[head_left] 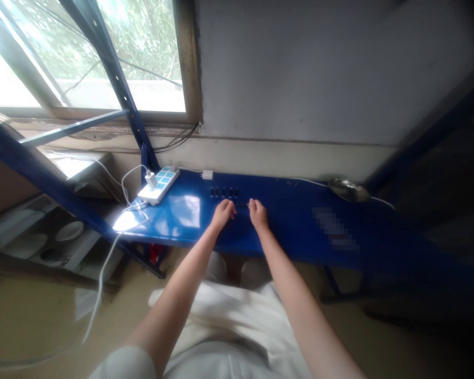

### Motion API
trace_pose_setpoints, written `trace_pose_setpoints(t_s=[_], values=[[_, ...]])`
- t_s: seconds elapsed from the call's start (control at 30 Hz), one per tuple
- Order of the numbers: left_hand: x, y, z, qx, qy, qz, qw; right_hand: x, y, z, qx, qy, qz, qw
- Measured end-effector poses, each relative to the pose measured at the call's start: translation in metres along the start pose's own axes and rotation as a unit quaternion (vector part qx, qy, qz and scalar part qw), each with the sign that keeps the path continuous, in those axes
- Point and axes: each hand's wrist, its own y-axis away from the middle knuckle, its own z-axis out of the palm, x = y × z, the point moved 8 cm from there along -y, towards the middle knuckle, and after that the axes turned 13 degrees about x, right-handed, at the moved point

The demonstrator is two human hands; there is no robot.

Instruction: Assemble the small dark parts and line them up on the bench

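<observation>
A thin dark rod (242,205) spans the gap between my two hands over the blue table (237,237). My left hand (223,212) is closed at its left end, and my right hand (257,212) pinches its right end. Just beyond my left hand, several small black pieces (223,192) stand in a row on the table. What the rod is exactly is too small to tell.
A white power strip (163,184) with a plugged-in charger (150,179) lies at the table's left. Behind the row is a small white box (207,175). A shiny metal dish (348,190) sits at the back right. A white cable (101,279) hangs off the left edge.
</observation>
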Motion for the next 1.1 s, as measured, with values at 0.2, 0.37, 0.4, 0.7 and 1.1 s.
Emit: trace_pose_setpoints(t_s=[0.2, 0.37, 0.4, 0.7, 1.1], values=[[0.005, 0.003, 0.007, -0.043, -0.003, 0.013, 0.999, -0.003, 0.001, 0.003, -0.008, 0.019, -0.023, 1.000], [0.002, 0.003, 0.008, -0.043, -0.042, 0.014, 0.998, -0.004, 0.002, 0.004, -0.011, 0.025, -0.032, 0.999], [0.002, 0.003, 0.008, -0.041, -0.055, 0.017, 0.998, -0.004, 0.002, 0.004, -0.011, 0.025, -0.033, 0.999], [0.003, 0.002, 0.001, 0.001, -0.072, 0.003, 0.997, 0.000, 0.000, -0.001, 0.002, -0.005, 0.009, 1.000], [-0.001, 0.003, -0.002, -0.003, -0.015, -0.018, 1.000, 0.007, -0.001, -0.011, 0.065, -0.027, 0.046, 0.996]])
